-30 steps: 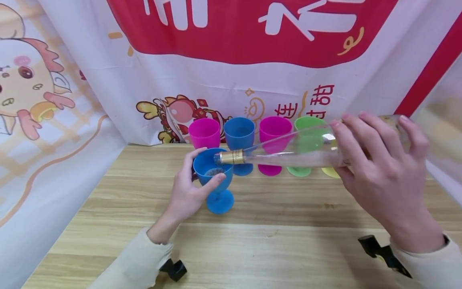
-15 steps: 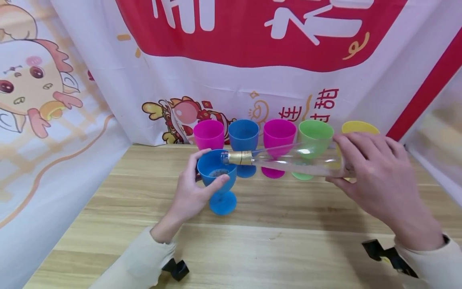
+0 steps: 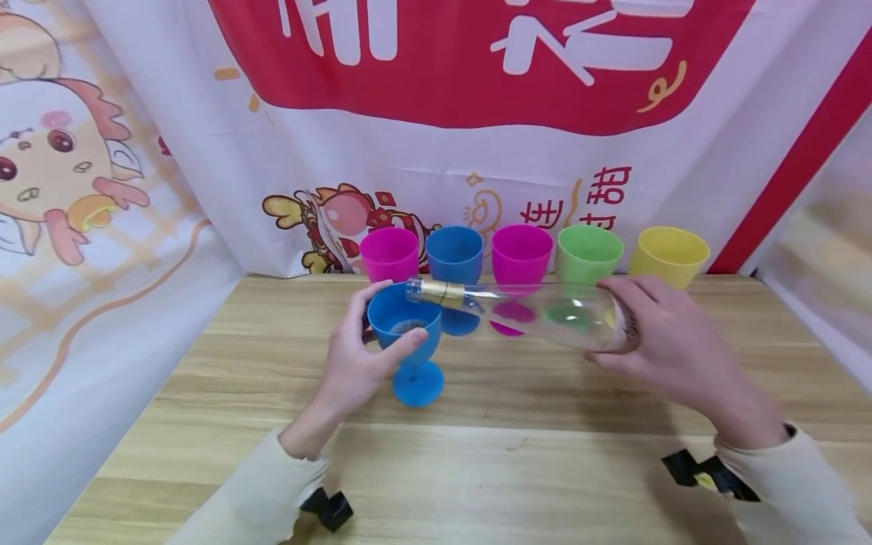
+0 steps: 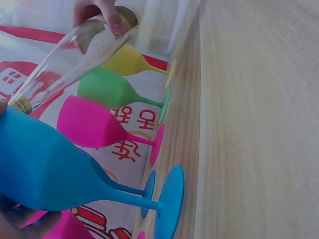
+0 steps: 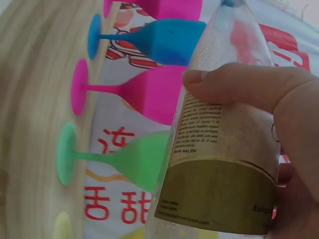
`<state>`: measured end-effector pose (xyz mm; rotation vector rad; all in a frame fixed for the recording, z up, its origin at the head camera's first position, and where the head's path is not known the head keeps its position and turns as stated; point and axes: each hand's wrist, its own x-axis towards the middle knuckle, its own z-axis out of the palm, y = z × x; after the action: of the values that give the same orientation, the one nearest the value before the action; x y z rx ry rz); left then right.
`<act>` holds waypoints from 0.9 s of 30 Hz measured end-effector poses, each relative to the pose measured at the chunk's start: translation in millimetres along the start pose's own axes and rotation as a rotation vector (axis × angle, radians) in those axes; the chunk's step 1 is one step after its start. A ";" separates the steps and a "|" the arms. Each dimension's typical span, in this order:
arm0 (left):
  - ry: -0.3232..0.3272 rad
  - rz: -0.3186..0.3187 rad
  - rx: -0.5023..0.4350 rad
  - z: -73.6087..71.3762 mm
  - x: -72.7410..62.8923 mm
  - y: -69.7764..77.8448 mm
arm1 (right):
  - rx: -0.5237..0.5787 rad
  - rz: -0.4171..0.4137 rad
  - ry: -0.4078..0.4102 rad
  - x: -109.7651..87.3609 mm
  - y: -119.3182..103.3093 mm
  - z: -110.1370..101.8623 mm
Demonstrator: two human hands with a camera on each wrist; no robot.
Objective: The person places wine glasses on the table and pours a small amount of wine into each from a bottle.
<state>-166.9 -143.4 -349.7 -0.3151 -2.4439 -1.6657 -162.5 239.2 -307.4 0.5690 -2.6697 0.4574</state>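
Note:
My left hand [image 3: 354,363] grips the bowl of a blue plastic goblet [image 3: 418,384], thumb on the near side. A little frothy-looking liquid shows inside the bowl. In the left wrist view the goblet [image 4: 55,159] fills the left side. My right hand [image 3: 671,352] holds a clear glass bottle [image 3: 531,314] near its base, almost level, with the mouth slightly higher. Its gold-banded neck lies over the goblet's rim. The right wrist view shows the bottle's label [image 5: 214,199], with my thumb across it. From these frames I cannot tell whether liquid is flowing.
Behind stands a row of goblets: a pink one [image 3: 388,253], a blue one [image 3: 454,257], another pink one [image 3: 521,253], a green one [image 3: 589,253] and a yellow one [image 3: 669,257]. A printed cloth [image 3: 443,159] hangs along the back edge of the wooden table [image 3: 477,484].
My right hand has moved left and lower, bringing the bottle from mouth-down to nearly level. The yellow goblet's bowl has come into view. My left hand still holds the blue goblet in place.

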 end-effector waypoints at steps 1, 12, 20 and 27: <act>0.002 -0.004 -0.003 -0.2 0.1 0.3 | 0.033 0.023 -0.027 0.9 -0.3 2.7; 0.066 -0.042 -0.029 -4.8 4.0 9.3 | 0.224 0.062 -0.078 3.7 -4.4 22.4; 0.094 -0.047 0.019 -14.2 7.0 15.6 | 0.354 0.057 0.028 0.6 1.2 31.4; 0.156 -0.093 0.064 -28.3 1.0 9.5 | 0.500 0.168 0.145 -16.4 14.0 32.0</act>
<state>-164.8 -166.3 -330.7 -0.0608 -2.4229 -1.5787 -164.0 244.4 -345.7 0.4239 -2.4705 1.1854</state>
